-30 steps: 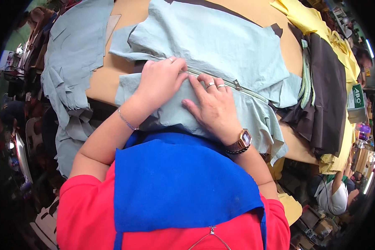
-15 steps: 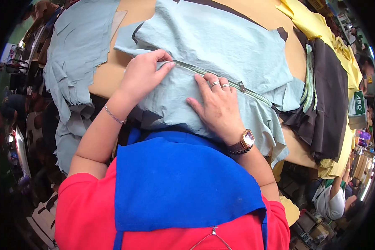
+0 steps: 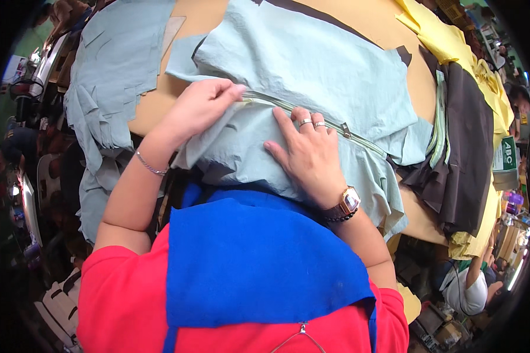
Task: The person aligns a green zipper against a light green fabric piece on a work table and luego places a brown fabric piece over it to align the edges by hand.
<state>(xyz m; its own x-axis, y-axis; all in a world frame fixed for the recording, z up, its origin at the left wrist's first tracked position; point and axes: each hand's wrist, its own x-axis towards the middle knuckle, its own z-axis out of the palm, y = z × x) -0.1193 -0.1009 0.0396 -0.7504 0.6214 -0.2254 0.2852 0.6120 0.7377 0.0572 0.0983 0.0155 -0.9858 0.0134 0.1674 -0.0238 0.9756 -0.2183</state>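
A pale blue garment piece (image 3: 300, 65) lies across the work surface, with a long green-striped zipper (image 3: 365, 142) along it and a metal slider (image 3: 345, 130) toward its right part. My left hand (image 3: 203, 106) pinches the fabric edge at the zipper's left end, lifting it slightly; the fingertips partly hide what is held. My right hand (image 3: 306, 153) rests with fingers spread on the fabric just below the zipper.
Stacked pale blue cut pieces (image 3: 109, 70) lie at left on the tan table (image 3: 153, 112). Dark pieces (image 3: 468, 117), a striped strip (image 3: 439, 123) and yellow fabric (image 3: 430, 26) lie at right. A green-and-white box (image 3: 503, 153) stands beside them. A co-worker (image 3: 465, 285) is at lower right.
My left hand has moved left along the zipper edge, drawing the lower fabric edge up and leftward into a fold. My right hand has shifted slightly right and down in view.
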